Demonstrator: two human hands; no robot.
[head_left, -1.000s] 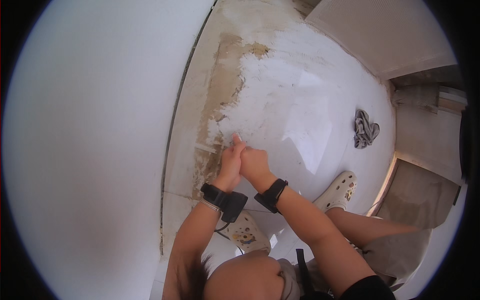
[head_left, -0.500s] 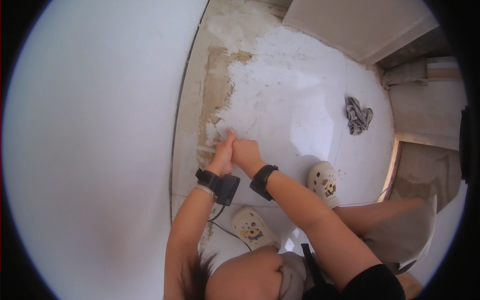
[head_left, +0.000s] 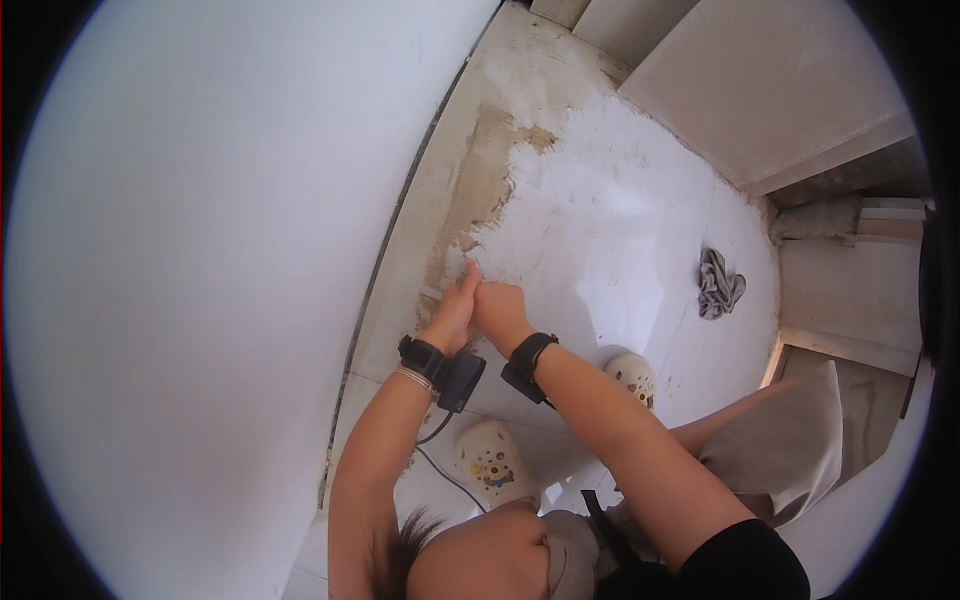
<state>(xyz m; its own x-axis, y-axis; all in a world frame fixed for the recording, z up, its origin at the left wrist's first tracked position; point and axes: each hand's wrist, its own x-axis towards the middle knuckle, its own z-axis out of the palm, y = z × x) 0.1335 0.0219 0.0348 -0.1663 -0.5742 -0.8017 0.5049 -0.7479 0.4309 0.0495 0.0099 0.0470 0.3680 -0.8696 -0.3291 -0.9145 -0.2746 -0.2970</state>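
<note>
My left hand (head_left: 453, 315) and my right hand (head_left: 502, 308) are pressed together low over the floor (head_left: 590, 240), at the ragged edge of a brown worn patch (head_left: 478, 180). One finger of the left hand points forward along that edge, and its other fingers are folded in. The right hand is closed in a fist against it. Whatever they grip, if anything, is hidden between them. Each wrist carries a black strapped device, and a cable runs from the left one (head_left: 462, 382).
A crumpled grey cloth (head_left: 720, 284) lies on the floor to the right. On the left a large white panel (head_left: 220, 250) rises beside a dark gap. Cabinets (head_left: 760, 90) line the far right. My cream clogs (head_left: 495, 465) stand below my hands.
My view has turned, so the patch, cloth and cabinets sit further right or lower in the picture. The hands stay pressed together and are nearer the patch's edge.
</note>
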